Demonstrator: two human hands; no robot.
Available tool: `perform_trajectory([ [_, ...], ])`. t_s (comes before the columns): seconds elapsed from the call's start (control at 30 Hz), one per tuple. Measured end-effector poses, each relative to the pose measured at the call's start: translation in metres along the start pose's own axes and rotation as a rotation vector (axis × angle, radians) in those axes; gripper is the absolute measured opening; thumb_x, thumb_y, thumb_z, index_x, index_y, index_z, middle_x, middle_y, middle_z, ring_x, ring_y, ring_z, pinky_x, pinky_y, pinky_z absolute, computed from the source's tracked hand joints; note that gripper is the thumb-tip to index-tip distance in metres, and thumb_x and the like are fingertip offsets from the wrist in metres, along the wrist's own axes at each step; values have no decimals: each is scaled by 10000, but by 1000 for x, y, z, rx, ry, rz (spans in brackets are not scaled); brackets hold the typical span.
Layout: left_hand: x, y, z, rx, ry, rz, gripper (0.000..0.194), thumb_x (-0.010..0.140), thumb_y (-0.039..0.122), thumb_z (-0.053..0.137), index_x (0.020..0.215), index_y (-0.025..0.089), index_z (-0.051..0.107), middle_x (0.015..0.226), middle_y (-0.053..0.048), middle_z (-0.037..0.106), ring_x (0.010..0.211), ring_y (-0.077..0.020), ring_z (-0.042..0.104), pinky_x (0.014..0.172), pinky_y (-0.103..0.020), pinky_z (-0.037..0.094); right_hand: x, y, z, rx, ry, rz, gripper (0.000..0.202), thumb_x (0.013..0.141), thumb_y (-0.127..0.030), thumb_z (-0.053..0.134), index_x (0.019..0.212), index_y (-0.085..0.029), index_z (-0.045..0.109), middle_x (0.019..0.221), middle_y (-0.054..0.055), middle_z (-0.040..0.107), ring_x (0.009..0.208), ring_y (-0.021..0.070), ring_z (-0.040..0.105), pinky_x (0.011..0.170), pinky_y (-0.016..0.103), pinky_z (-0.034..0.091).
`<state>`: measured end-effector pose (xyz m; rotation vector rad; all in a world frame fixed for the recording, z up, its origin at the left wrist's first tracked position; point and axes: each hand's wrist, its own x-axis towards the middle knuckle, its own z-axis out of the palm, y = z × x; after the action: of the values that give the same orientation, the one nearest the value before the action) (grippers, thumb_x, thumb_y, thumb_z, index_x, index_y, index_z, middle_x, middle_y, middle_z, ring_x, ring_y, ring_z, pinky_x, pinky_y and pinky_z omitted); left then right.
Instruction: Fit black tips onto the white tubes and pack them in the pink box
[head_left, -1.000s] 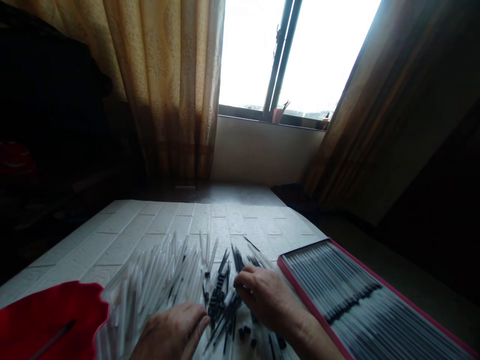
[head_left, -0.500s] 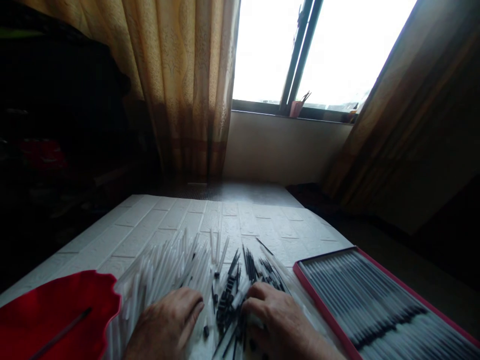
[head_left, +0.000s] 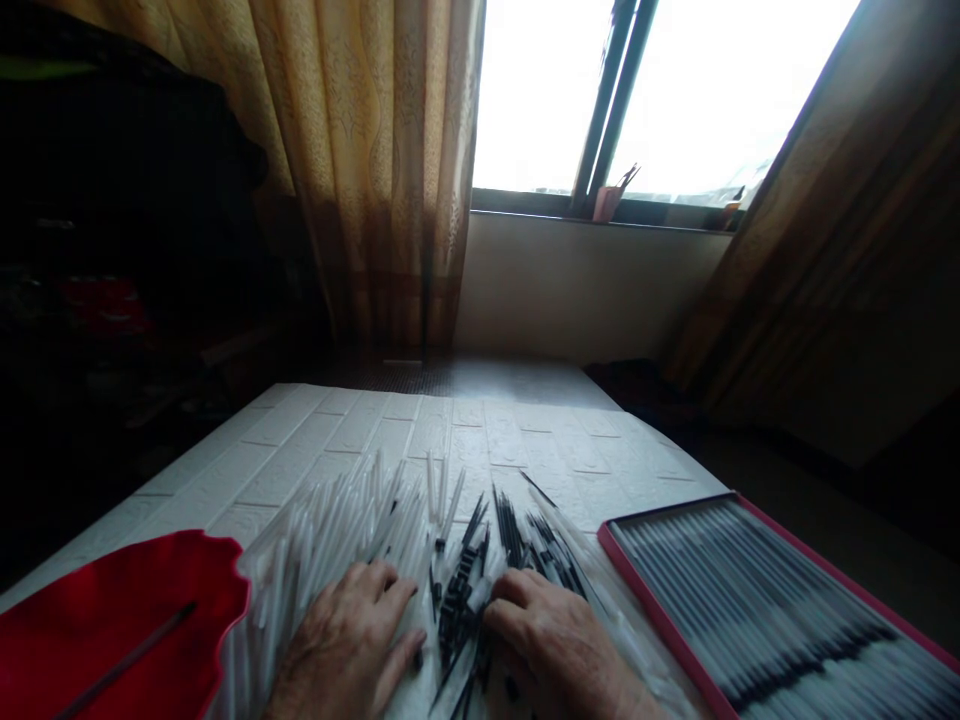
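Clear plastic tubes point(head_left: 337, 515) lie in a loose heap left of centre on the white brick-patterned table point(head_left: 300, 430). My left hand point(head_left: 352, 635) rests over their near end, thumb and fingers apart, beside a small black piece under the thumb. Black pen parts and caps point(head_left: 459, 590) are piled between my two hands. My right hand point(head_left: 551, 635) is curled at the right side of this pile, fingers bent together near a pale, clear piece; what its fingertips grip is hidden. Thin black refills point(head_left: 508, 525) point away just beyond it.
A red scalloped bowl point(head_left: 202, 570) holding one thin stick stands at the near left. A pink-edged tray point(head_left: 652, 605) full of rows of pens lies at the right. Curtains point(head_left: 375, 150), a window and a pink cup point(head_left: 606, 203) on the sill are behind.
My left hand has opened, its thumb now spread from the fingers. My right hand stays curled at the pile. The whole view has shifted slightly.
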<state>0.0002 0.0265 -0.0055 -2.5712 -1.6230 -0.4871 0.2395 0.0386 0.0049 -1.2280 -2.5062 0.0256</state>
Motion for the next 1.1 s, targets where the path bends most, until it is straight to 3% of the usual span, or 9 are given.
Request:
perform_trajectory([
  [0.17,-1,3,2,2,0,-9,296,828,214,618,1118,266,654,1086,-67,676,971,-291,649,821,-444,540,1,-2,-7,40,-53,9,157,736,-77,697,724,-228,652,836,-20,694,693,140,638,592,203,428],
  [0.4,3,12,-11,-104,-114,-69,115,819,220,611,903,234,689,1070,-71,660,996,-284,626,862,-447,507,0,-1,-13,79,-34,31,146,821,-85,635,775,-221,666,876,3,699,746,143,652,637,194,460],
  [0.53,5,11,-11,-164,-155,-109,97,812,210,608,864,224,689,1082,-72,650,1028,-279,615,894,-444,488,-1,2,-17,158,70,21,173,886,-94,548,831,-209,665,867,29,690,758,155,657,665,213,495],
  [0.7,7,3,-12,-202,-109,-119,89,822,204,580,809,237,662,1030,-60,663,996,-267,639,873,-430,499,0,5,-21,235,334,-9,182,935,-145,481,962,-202,652,935,74,699,805,173,677,703,248,540],
  [0.87,9,-2,-17,-267,74,-88,128,908,249,488,905,247,616,948,-47,698,905,-240,686,806,-383,537,1,7,-30,249,540,-7,169,929,-131,496,1002,-199,633,906,76,700,768,167,692,665,239,563],
  [1.0,11,-3,-15,-464,37,-113,119,947,234,443,989,262,551,817,19,729,737,-161,725,665,-242,548,0,8,-32,261,584,-10,173,921,-120,518,1033,-202,621,884,65,705,754,168,700,658,240,574],
  [1.1,10,-1,-12,-658,41,-112,350,941,230,439,1286,283,467,777,48,712,609,-120,693,597,-196,547,0,8,-31,296,626,27,162,921,-123,518,1018,-200,623,868,62,706,740,171,700,636,241,571],
])
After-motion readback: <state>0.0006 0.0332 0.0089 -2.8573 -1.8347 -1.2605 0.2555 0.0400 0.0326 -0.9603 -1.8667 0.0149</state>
